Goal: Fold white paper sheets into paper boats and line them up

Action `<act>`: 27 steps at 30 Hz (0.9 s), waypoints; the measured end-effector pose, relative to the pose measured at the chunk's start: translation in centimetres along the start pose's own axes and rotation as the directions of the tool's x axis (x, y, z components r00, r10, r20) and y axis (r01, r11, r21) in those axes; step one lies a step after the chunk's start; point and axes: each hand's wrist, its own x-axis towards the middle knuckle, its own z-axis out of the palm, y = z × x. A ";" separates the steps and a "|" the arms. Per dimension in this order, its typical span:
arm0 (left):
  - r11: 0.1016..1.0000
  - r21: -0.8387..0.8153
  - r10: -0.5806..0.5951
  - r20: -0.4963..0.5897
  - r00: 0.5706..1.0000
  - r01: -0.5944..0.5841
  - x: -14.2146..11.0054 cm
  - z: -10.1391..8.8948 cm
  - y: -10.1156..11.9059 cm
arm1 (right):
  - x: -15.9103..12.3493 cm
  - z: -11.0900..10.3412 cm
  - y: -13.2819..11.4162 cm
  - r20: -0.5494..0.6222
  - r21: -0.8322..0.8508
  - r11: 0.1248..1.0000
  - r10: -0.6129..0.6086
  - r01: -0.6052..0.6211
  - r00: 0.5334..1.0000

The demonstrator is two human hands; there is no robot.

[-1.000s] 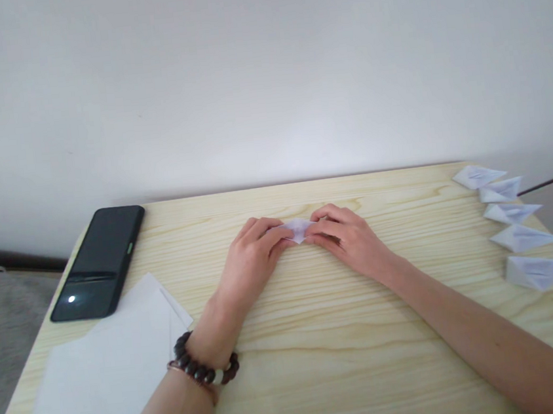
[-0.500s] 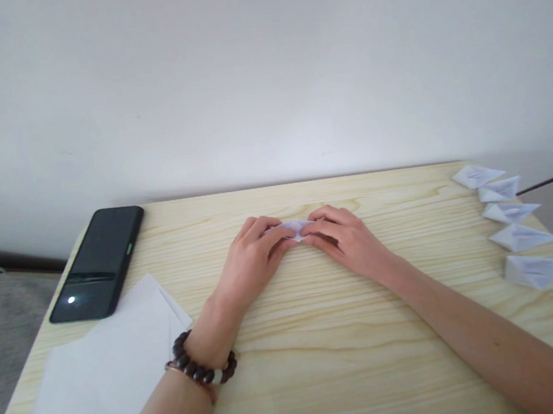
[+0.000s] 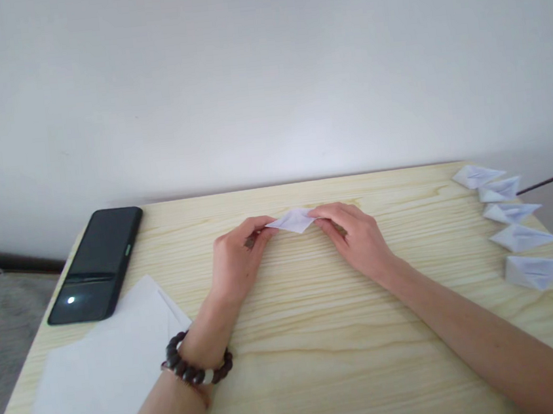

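Observation:
A small white folded paper boat (image 3: 296, 221) is held between my two hands near the middle of the table. My left hand (image 3: 242, 253) pinches its left point between thumb and fingers. At its other end, my right hand (image 3: 349, 229) grips the right tip in the same way. The boat's near side and its pointed lower edge show between the fingertips; both ends are partly covered by the fingers. A dark beaded bracelet (image 3: 188, 373) circles my left wrist.
Several white paper boats (image 3: 521, 237) stand in a column along the table's right edge. On the left lie a black phone (image 3: 97, 265) and white paper sheets (image 3: 88, 391). The light wooden table (image 3: 322, 360) meets a white wall (image 3: 263, 76) at the back.
My hands have moved apart towards the boat's two ends, the left one shifting left. More of the paper shows between them, and it looks more spread out.

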 end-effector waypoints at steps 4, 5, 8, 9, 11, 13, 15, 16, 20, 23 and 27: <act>0.997 0.011 0.075 0.025 0.997 -0.075 -0.1 0.0 -0.1 | -0.2 0.1 0.1 0.005 -0.034 0.999 -0.037 0.037 0.999; 0.995 0.013 0.096 0.035 0.995 -0.096 -0.1 0.1 -0.1 | -0.2 0.1 0.1 -0.003 -0.043 0.998 -0.039 0.039 0.999; 0.990 0.024 0.139 0.054 0.989 -0.141 -0.1 0.1 -0.2 | -0.1 0.1 0.0 -0.041 -0.045 0.999 -0.031 0.029 0.999; 0.988 0.031 0.150 0.059 0.987 -0.152 -0.1 0.2 -0.2 | -0.1 0.2 0.0 -0.047 -0.042 0.999 -0.030 0.028 0.998; 0.984 0.045 0.171 0.066 0.983 -0.175 -0.1 0.2 -0.1 | 0.0 0.1 -0.1 -0.040 -0.043 0.998 -0.038 0.036 0.998; 0.979 0.067 0.190 0.074 0.979 -0.195 -0.1 0.2 0.0 | 0.0 0.1 -0.2 -0.029 -0.058 0.997 -0.046 0.044 0.999; 0.972 0.098 0.206 0.075 0.976 -0.212 -0.1 0.2 0.0 | 0.0 0.2 -0.2 -0.027 -0.073 0.996 -0.043 0.041 0.999; 0.969 0.112 0.214 0.077 0.974 -0.221 0.0 0.2 0.0 | 0.0 0.2 -0.2 -0.027 -0.078 0.996 -0.040 0.038 0.999; 0.961 0.125 0.237 0.091 0.967 -0.247 0.0 0.3 -0.2 | -0.1 0.2 -0.1 0.007 -0.090 0.995 -0.033 0.034 0.999; 0.962 0.132 0.229 0.097 0.969 -0.241 0.0 0.4 -0.2 | -0.1 0.2 0.0 0.024 -0.072 0.997 -0.027 0.028 0.999; 0.960 0.155 0.223 0.089 0.971 -0.235 0.0 0.5 -0.2 | 0.0 0.2 0.0 0.042 -0.046 0.998 -0.034 0.035 0.999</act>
